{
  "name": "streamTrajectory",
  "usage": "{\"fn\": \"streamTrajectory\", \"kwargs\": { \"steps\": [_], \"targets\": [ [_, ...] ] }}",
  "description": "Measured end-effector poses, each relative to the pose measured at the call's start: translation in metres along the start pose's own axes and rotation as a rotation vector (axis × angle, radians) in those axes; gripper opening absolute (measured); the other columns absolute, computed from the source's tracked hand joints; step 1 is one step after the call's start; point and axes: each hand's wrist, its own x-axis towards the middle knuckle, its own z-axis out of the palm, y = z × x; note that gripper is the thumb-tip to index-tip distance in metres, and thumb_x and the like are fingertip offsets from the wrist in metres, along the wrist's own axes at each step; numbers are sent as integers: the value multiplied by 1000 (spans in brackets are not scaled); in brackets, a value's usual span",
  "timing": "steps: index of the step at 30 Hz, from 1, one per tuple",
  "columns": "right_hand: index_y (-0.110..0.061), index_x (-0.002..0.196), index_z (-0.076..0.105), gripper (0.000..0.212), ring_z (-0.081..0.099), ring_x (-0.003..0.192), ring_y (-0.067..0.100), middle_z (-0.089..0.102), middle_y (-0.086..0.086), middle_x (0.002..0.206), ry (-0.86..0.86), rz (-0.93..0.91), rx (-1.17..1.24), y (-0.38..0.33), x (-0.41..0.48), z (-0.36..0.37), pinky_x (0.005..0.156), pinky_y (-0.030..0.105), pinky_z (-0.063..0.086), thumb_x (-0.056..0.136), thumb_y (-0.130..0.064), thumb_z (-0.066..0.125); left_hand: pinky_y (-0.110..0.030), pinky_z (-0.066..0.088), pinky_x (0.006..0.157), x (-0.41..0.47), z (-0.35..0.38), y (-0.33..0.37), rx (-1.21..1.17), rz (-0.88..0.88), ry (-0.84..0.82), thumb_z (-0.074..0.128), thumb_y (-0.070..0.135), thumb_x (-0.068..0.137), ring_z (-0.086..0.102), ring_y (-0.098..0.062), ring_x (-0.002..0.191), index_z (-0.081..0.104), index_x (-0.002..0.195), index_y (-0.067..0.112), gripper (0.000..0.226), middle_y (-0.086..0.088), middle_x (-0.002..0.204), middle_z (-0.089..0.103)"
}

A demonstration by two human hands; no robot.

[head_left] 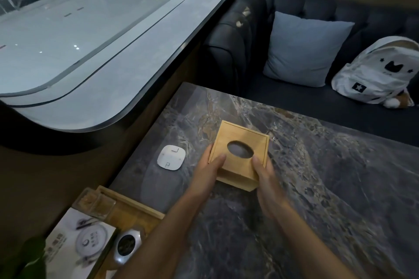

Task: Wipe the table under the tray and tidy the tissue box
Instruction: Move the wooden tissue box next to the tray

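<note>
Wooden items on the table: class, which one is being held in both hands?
The tissue box with the oval opening, mid-table, held by the left hand and right hand. The wooden tray sits untouched at the table's edge.

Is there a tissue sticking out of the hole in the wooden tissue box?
No, the oval opening on top of the tissue box shows only dark space, with no tissue poking out, while the left hand and right hand grip its sides.

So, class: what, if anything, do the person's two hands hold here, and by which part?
The wooden tissue box: the left hand grips its near-left side, the right hand its near-right corner, thumbs on the lid.
</note>
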Motion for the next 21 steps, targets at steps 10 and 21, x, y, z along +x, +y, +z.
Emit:
{"fn": "streamTrajectory", "kwargs": {
  "steps": [10, 21],
  "targets": [
    [-27, 144, 17, 53, 41, 123, 15, 39, 0, 142, -243, 12, -136, 10, -47, 91, 97, 28, 34, 96, -30, 39, -38, 44, 95, -45, -85, -13, -134, -44, 471, 53, 34, 88, 54, -18, 109, 51, 129, 24, 42, 0, 123, 57],
    [-23, 140, 26, 50, 43, 121, 17, 45, -2, 134, -193, 32, -227, 26, -70, 121, 103, 37, 36, 94, -26, 46, -38, 45, 90, -64, -110, -16, -51, -92, 537, 46, 27, 92, 53, -23, 110, 52, 126, 22, 35, -6, 125, 56]
  ]
}}
